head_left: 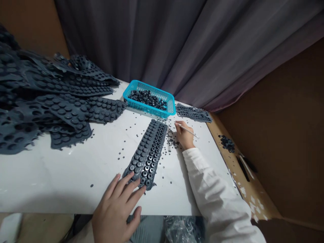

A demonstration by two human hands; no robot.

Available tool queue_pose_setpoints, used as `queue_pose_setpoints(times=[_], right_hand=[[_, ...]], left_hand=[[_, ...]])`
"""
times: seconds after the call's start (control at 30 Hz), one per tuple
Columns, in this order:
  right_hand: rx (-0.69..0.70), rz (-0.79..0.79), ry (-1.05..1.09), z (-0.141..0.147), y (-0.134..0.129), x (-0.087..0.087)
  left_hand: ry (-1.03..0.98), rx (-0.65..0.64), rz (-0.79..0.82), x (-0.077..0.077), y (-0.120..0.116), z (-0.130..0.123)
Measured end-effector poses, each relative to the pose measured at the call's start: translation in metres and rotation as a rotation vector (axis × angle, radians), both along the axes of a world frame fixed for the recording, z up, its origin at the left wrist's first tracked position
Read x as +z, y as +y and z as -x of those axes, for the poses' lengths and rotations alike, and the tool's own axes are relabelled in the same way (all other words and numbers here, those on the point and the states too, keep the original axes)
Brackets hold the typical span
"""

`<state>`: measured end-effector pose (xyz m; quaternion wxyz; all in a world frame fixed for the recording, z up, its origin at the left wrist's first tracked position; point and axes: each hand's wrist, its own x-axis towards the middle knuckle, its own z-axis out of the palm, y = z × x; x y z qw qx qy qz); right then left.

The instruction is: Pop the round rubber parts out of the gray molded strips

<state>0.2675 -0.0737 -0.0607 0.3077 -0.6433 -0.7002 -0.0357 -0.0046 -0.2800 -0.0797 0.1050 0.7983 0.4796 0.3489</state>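
Observation:
A dark grey rubber sheet (144,153) with rows of round raised pieces lies flat on the white table (83,168); the pieces in its right rows show central holes. My left hand (118,206) rests with spread fingers on the sheet's near end, holding nothing. Beyond the sheet's right side, my right hand (184,135) is closed around a thin white stick (188,130), its tip pointing left. Small dark discs (172,140) are scattered between the sheet and my right hand, with more to the left of the sheet.
A blue basket (149,108) holding small dark pieces stands behind the sheet. Large dark rubber sheets (63,104) are heaped at the left. Another perforated sheet (193,113) lies right of the basket. Dark pieces (227,143) and tools (243,168) lie on the right-hand ledge.

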Motion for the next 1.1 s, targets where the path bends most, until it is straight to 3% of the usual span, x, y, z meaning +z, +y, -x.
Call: queue_pose_setpoints(times=[0.17, 0.37, 0.53, 0.73, 1.1], right_hand=[[0.05, -0.053, 0.003, 0.023, -0.029, 0.017], [0.443, 0.1, 0.362, 0.082, -0.105, 0.034], [0.719, 0.143, 0.358, 0.111, -0.159, 0.022], [0.788, 0.07, 0.185, 0.107, -0.167, 0.001], [0.889, -0.014, -0.133, 0.102, -0.159, -0.001]], left_hand=[[-0.003, -0.01, -0.01, 0.005, 0.0, 0.005], [0.027, -0.094, -0.06, 0.007, 0.001, 0.009], [0.029, -0.081, -0.05, 0.005, 0.0, 0.008], [0.031, -0.064, -0.104, 0.006, 0.001, 0.009], [0.018, -0.076, -0.119, 0.008, 0.002, 0.012]])
